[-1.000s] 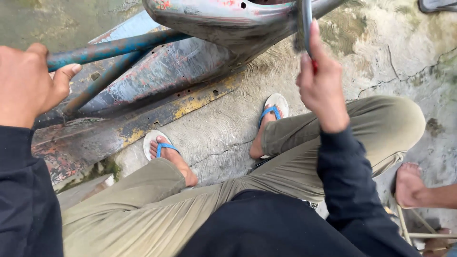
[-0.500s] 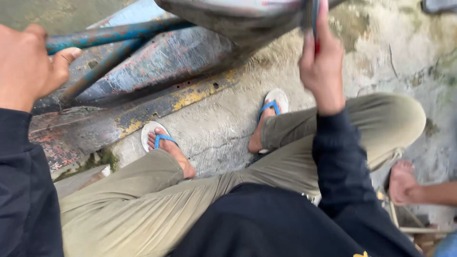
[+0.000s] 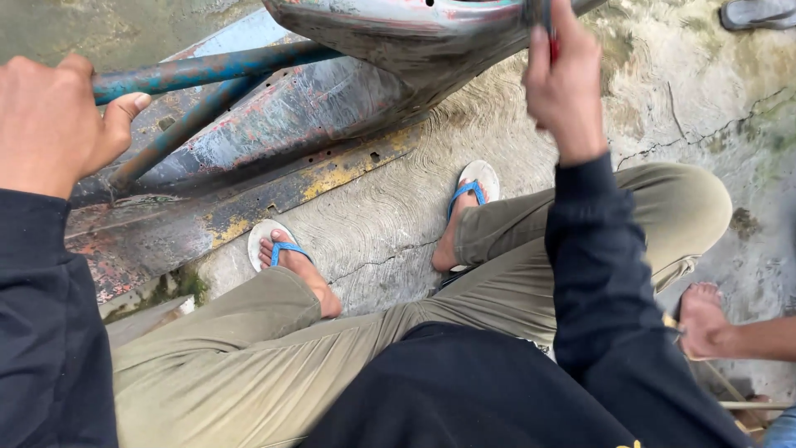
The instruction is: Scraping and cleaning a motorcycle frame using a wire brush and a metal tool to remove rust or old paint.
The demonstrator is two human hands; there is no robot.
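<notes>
**Both hands on a worn metal frame, seen from the head camera**

Left hand (image 3: 50,124) is wrapping around a blue-painted metal tube (image 3: 215,70) at the upper left of the view. Fingers are curling over the top, thumb (image 3: 124,112) pressing along the tube's side; grip is clamped on the tube. The tube is running rightward from the hand toward a curved metal shell (image 3: 398,33) at the top centre. A second blue tube (image 3: 178,133) is slanting down-left beneath the first.

Right hand (image 3: 568,87) is raised at the upper right, closed on a thin tool with a red handle (image 3: 553,46); only a sliver of red and a dark shaft above it are showing past the fingers, so the kind of tool cannot be told. The tool is meeting the shell's right edge at the top of the frame.

Under the tubes, a flat rusted plate with patches of yellow paint (image 3: 274,178) is lying on the cracked concrete floor (image 3: 381,232).

The person is wearing dark sleeves and khaki trousers (image 3: 497,265), and blue-strapped sandals: one foot (image 3: 290,265) resting just beside the plate's edge, the other (image 3: 464,211) further right on bare concrete.

At the right edge, another person's bare foot (image 3: 705,319) is showing. A grey sandal (image 3: 759,12) is lying at the top right corner.
</notes>
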